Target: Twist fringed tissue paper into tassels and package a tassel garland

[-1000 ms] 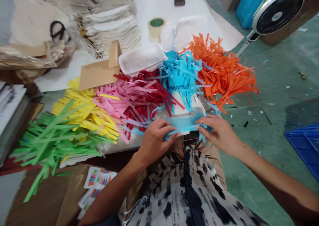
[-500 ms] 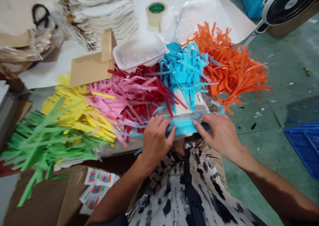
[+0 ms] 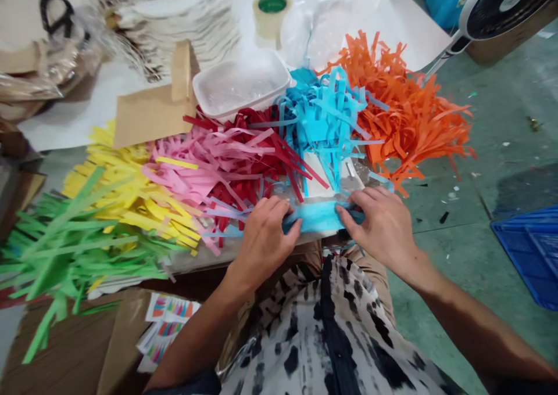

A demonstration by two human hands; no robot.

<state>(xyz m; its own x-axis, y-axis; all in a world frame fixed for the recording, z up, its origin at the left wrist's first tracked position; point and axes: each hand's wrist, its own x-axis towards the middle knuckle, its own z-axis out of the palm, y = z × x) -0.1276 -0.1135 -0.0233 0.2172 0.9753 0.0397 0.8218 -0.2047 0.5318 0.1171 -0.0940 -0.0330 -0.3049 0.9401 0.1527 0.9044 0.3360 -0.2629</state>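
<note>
A flat bundle of light blue paper strips [image 3: 319, 217] lies across my lap edge, and both hands grip it. My left hand [image 3: 264, 239] pinches its left end with curled fingers. My right hand [image 3: 380, 226] is closed on its right end. Just beyond the bundle lies a heap of blue strips [image 3: 322, 116], with dark red strips [image 3: 257, 151] and pink strips [image 3: 204, 168] to its left. A few pale lilac strips [image 3: 231, 212] stick out by my left hand.
Orange strips [image 3: 405, 110], yellow strips [image 3: 126, 191] and green strips [image 3: 74, 244] flank the heaps. Behind stand a clear plastic tub [image 3: 239, 87], a tape roll [image 3: 270, 13], cardboard [image 3: 152, 113] and stacked cloth bags [image 3: 174, 17]. A fan [image 3: 501, 6] and blue crate [image 3: 529, 250] sit right.
My hands have drawn the blue bundle tighter and slightly closer together. The view has shifted a little forward and left; the heaps have not moved.
</note>
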